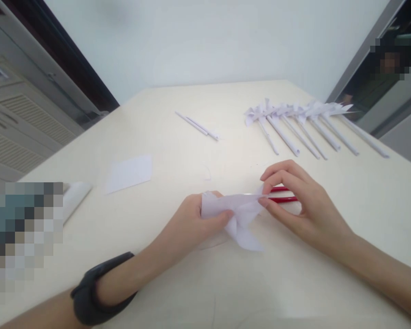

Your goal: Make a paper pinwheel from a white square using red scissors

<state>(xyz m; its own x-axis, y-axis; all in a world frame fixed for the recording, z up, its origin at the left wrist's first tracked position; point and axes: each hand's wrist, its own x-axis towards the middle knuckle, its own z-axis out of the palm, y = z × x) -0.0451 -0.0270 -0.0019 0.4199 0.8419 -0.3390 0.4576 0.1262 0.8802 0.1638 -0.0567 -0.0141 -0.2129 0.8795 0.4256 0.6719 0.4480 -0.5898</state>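
Observation:
Between my hands is a white paper pinwheel (244,228), its folded blades pointing to the right and toward me. My left hand (205,217) is closed around its left part, the thumb pressing on the paper from above. At the pinwheel's right tip, the thumb and fingers of my right hand (290,196) pinch a pointed corner. A pair of scissors with red handles (283,199) lies on the table behind and under my right fingers; its blades are mostly hidden by the paper.
Several finished-looking paper pinwheels on rolled sticks (294,114) lie in a row at the back right. Two thin paper rolls (198,127) rest at the back middle. A white paper sheet (130,173) lies at left, near a white roll (77,198). A person (366,96) shows at the far right.

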